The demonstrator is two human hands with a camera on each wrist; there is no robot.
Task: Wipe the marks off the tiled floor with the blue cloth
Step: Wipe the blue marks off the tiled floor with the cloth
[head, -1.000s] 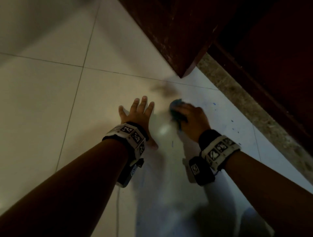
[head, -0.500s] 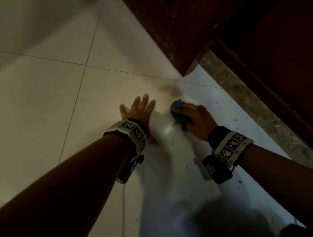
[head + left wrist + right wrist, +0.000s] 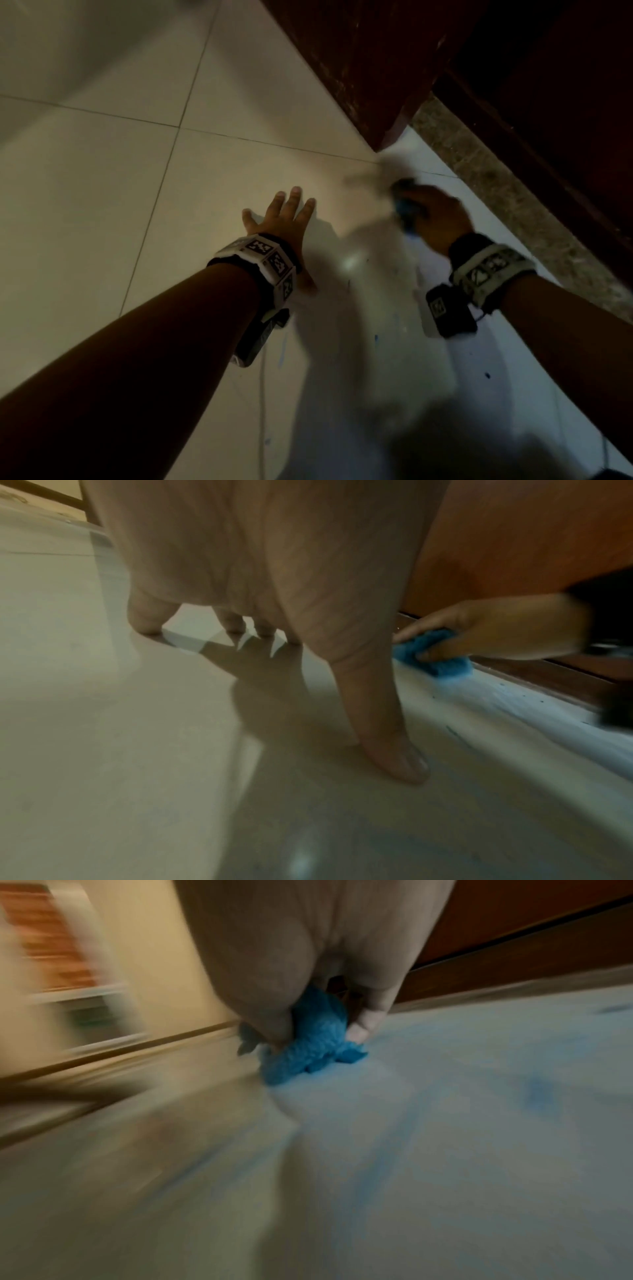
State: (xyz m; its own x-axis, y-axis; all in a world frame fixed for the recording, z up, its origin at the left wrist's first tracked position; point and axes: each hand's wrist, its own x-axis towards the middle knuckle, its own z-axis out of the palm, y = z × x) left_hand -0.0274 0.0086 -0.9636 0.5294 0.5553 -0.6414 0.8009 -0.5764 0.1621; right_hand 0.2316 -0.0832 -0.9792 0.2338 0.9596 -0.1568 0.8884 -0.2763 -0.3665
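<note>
Right hand (image 3: 442, 219) is bunched around the blue cloth (image 3: 308, 1042), pressing it onto the tiled floor (image 3: 102, 178) just in front of the dark wooden cabinet corner (image 3: 376, 85). Left hand (image 3: 284, 219) lies flat, fingers spread, beside it. Blue marks (image 3: 486, 376) dot the tile near the speckled stone strip (image 3: 513, 195)

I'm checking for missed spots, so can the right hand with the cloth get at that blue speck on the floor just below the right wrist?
Probably yes. The right hand grips the blue cloth on the floor, and only bare tile lies between it and the blue speck.
</note>
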